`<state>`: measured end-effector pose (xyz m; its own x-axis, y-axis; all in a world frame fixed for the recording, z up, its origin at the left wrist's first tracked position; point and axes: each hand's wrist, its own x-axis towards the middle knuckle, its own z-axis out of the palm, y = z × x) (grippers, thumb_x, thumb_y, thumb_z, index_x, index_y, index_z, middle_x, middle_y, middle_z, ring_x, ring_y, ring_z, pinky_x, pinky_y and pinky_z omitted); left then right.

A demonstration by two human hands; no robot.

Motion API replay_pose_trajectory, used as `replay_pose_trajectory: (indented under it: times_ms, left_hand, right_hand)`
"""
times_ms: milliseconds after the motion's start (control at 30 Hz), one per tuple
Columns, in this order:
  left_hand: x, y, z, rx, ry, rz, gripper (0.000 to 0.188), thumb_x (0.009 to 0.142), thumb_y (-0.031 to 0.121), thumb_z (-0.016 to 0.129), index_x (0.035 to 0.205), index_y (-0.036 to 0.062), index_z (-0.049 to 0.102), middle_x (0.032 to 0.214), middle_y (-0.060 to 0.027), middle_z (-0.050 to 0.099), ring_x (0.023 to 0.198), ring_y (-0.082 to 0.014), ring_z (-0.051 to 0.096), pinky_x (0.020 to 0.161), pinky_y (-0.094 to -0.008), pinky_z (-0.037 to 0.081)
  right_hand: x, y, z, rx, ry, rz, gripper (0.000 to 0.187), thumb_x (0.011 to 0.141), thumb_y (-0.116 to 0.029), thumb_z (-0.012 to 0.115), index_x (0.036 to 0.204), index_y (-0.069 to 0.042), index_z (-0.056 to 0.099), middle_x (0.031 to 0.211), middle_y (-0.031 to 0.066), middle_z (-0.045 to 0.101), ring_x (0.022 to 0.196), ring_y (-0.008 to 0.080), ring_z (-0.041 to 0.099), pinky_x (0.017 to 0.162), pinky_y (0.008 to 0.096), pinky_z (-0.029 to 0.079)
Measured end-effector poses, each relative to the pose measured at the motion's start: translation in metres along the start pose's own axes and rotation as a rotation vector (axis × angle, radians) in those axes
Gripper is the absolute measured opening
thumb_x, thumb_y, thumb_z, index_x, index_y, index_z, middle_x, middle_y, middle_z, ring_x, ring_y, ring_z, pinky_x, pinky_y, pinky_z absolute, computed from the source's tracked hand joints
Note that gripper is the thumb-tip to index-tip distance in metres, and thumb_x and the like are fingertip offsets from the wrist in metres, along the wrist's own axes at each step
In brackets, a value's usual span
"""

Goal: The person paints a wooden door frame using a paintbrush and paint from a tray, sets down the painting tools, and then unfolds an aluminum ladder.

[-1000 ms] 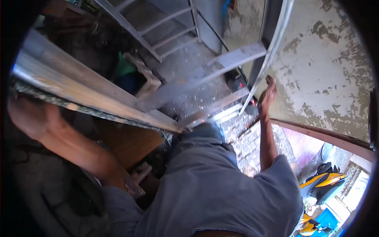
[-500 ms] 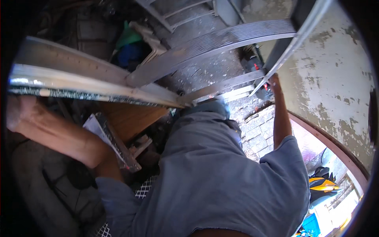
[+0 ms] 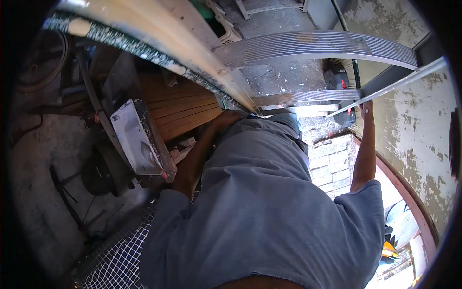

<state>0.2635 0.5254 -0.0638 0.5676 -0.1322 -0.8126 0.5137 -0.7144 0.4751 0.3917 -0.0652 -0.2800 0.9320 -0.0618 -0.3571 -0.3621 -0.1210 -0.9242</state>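
Note:
A metal ladder with ribbed steps (image 3: 313, 45) stands close in front of me. My right hand (image 3: 367, 108) is at its right rail (image 3: 399, 86), fingers closed around the edge and partly hidden behind it. Low at my left side, my left hand (image 3: 228, 118) lies beside my waist, near the foot of the left rail. It is dark there, and its fingers do not show clearly. Along the left side of the ladder slants a long pale board with a dark, paint-flecked edge (image 3: 139, 48).
At left are brown wooden boards (image 3: 183, 106), a white panel (image 3: 137, 139), a dark round object (image 3: 98, 173) and white wire mesh (image 3: 122, 255). A peeling wall (image 3: 414, 125) rises at right. Paving bricks (image 3: 332, 166) show below, with a dark case (image 3: 337, 79) beyond the steps.
My left hand has come down from the far left, by the pale board, to beside my waist. The view has shifted left. My right hand stays at the ladder's right rail.

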Motion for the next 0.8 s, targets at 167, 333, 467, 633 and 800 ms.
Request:
replay_pose_trajectory:
  times_ms: [167,333,467,633,800]
  left_hand:
    - [0.036,0.007,-0.001,0.170,-0.116,0.265,0.031,0.078,0.029,0.046,0.095,0.0064,0.058,0.091,-0.0102,0.060,0.085,-0.0227,0.056,0.077,-0.0300,0.043]
    - [0.035,-0.032,0.008,0.162,-0.069,0.449,0.032,0.080,0.030,0.042,0.097,0.0071,0.057,0.095,-0.0105,0.059,0.088,-0.0233,0.056,0.080,-0.0309,0.042]
    - [0.036,0.000,0.016,0.102,-0.149,0.074,0.034,0.081,0.031,0.042,0.100,0.0065,0.057,0.098,-0.0106,0.057,0.088,-0.0253,0.055,0.082,-0.0324,0.041]
    - [0.030,0.015,0.032,-0.080,-0.222,0.016,0.053,0.075,0.045,0.051,0.107,0.0035,0.052,0.112,-0.0112,0.051,0.098,-0.0232,0.051,0.084,-0.0320,0.039]
    - [0.052,-0.020,0.044,-0.239,0.203,0.140,0.064,0.063,0.040,0.068,0.106,-0.0029,0.047,0.103,-0.0147,0.053,0.095,-0.0218,0.051,0.080,-0.0330,0.040]
  right_hand:
    - [0.003,0.053,-0.040,-0.158,0.141,-0.198,0.021,0.082,-0.023,0.047,0.091,-0.004,0.046,0.086,0.0085,0.042,0.077,0.0187,0.044,0.064,0.0307,0.046]
    - [-0.002,-0.041,0.021,0.210,0.156,0.256,0.021,0.081,-0.029,0.049,0.083,-0.008,0.048,0.070,0.0023,0.048,0.061,0.0126,0.047,0.055,0.0275,0.043]
    - [-0.004,0.009,-0.014,0.127,0.183,0.160,0.022,0.077,-0.028,0.049,0.068,-0.008,0.048,0.061,0.0010,0.046,0.056,0.0122,0.046,0.050,0.0311,0.041]
    - [-0.011,0.036,0.004,0.121,0.110,-0.216,0.019,0.073,-0.027,0.049,0.085,-0.011,0.049,0.076,-0.0001,0.049,0.068,0.0119,0.048,0.055,0.0284,0.040]
    - [-0.014,0.028,0.008,0.517,0.130,-0.052,0.011,0.072,-0.015,0.053,0.071,-0.004,0.056,0.069,0.0054,0.055,0.062,0.0130,0.054,0.052,0.0270,0.046]
